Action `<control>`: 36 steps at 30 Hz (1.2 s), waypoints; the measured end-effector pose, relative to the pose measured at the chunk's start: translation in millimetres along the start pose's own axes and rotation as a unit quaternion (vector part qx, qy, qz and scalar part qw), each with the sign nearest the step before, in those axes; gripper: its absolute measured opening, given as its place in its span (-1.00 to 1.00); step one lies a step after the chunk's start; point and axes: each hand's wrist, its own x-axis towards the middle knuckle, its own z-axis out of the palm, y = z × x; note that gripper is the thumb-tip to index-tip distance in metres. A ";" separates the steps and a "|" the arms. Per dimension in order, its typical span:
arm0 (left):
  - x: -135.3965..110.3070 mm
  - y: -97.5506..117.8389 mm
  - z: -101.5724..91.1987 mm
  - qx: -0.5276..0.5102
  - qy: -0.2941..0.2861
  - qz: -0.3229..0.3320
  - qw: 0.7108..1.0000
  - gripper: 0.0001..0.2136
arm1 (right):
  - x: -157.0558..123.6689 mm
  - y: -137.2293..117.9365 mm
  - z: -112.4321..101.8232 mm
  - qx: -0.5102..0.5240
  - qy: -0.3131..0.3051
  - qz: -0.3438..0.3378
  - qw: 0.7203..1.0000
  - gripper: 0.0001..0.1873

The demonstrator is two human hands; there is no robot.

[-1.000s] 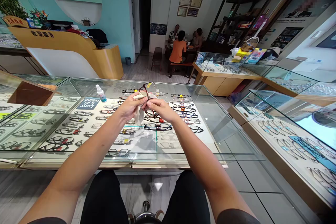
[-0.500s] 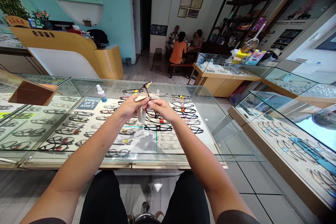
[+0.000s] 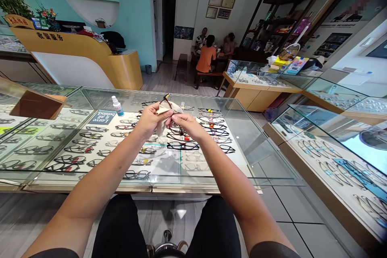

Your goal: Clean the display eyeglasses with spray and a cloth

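Both hands together over the near glass display case (image 3: 263,153), call that the reference. Left hand (image 3: 152,120): thumb and fingers pinched on a pale cloth (image 3: 161,130), cloth bunched against the glasses. Right hand (image 3: 186,125): fingertips closed on the dark-red glasses (image 3: 166,99), meeting the left fingers; can't tell if it has some cloth too. Glasses are above the case, one temple sticking up past the left hand; rest mostly hidden by fingers and cloth.

Inside the case: rows of eyeglasses (image 3: 67,158), incl. a black-framed pair (image 3: 183,145) below the right hand in view. Blue-grey sign (image 3: 102,117), "Leave it all behind", toward the case's far left. White spray bottle (image 3: 117,106) upright near that sign, looks to be on the case top.

Near side of case: wearer's dark-trousered knees. Beyond it, left: yellow wood counter (image 3: 125,70). Beyond it, right of centre: three people at a table, one in orange (image 3: 206,59).
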 end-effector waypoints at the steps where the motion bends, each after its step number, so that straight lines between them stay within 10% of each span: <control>1: -0.2 0.0 -0.2 0.000 0.008 -0.001 1.000 -0.51 | -0.3 -0.4 -0.2 -0.003 -0.003 0.003 1.000 -0.37; 12: 3.7 -0.7 -7.3 -0.009 0.032 -0.019 0.999 -0.40 | -0.9 -6.2 2.1 -0.023 -0.014 -0.009 1.000 -0.36; 21: 14.2 -0.6 -17.1 -0.023 0.080 0.006 0.997 -0.36 | -1.0 -0.5 -9.5 -0.039 0.129 -0.071 0.988 -0.40; 36: 3.5 -12.2 -6.7 0.079 -0.004 -0.047 0.996 -0.34 | 2.7 7.3 -10.7 -0.041 0.183 -0.086 0.978 -0.43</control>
